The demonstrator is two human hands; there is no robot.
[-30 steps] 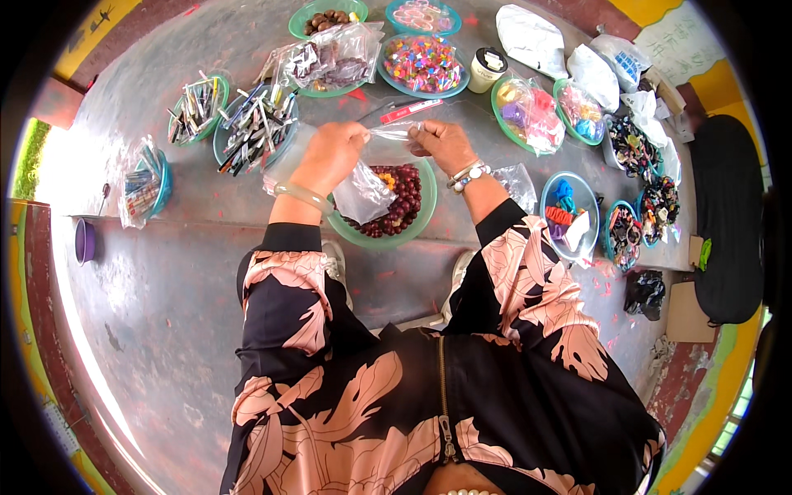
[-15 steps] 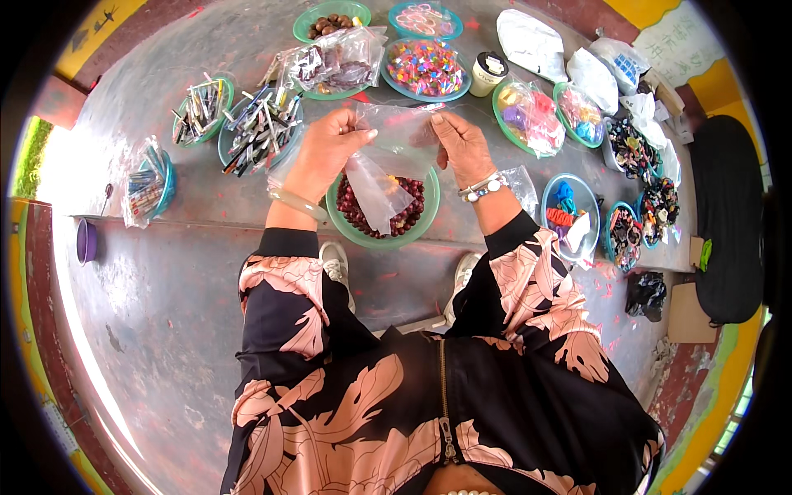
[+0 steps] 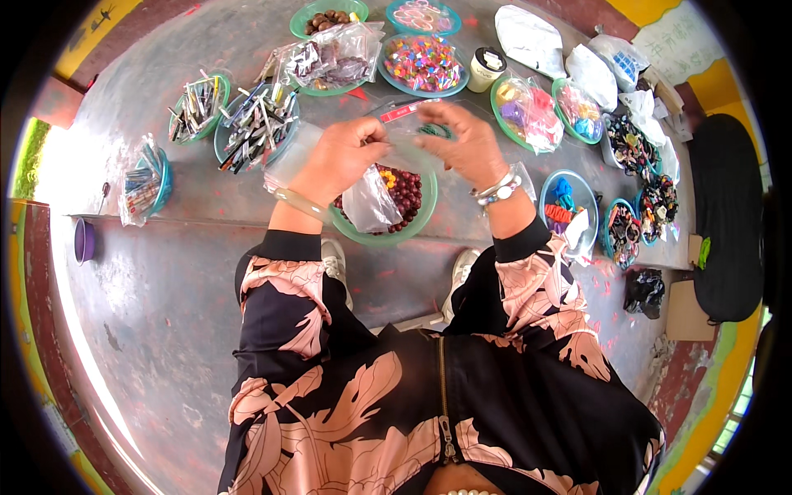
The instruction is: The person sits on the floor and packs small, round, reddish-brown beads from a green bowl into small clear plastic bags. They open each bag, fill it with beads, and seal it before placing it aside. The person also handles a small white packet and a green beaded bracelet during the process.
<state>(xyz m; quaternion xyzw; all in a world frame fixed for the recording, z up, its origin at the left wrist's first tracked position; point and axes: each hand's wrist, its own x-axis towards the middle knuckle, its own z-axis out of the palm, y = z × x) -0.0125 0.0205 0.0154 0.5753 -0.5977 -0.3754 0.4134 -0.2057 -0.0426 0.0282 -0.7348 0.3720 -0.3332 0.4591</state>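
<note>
your left hand (image 3: 342, 157) is pinching a clear bag (image 3: 369, 205) | right hand (image 3: 469, 150) is hovering, fingers parted | dark beads (image 3: 406, 196) are chilling in a green bowl (image 3: 427, 210) under your fingers

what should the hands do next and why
Perhaps bring the right hand to the clear plastic bag: the left hand pinches it while the right is open close by, and the bag hangs over the bowl of dark red beads.

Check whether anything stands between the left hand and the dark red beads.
Yes: a clear plastic bag hangs below the left hand, overlapping some dark red beads; those at right in the bowl show uncovered.
</note>
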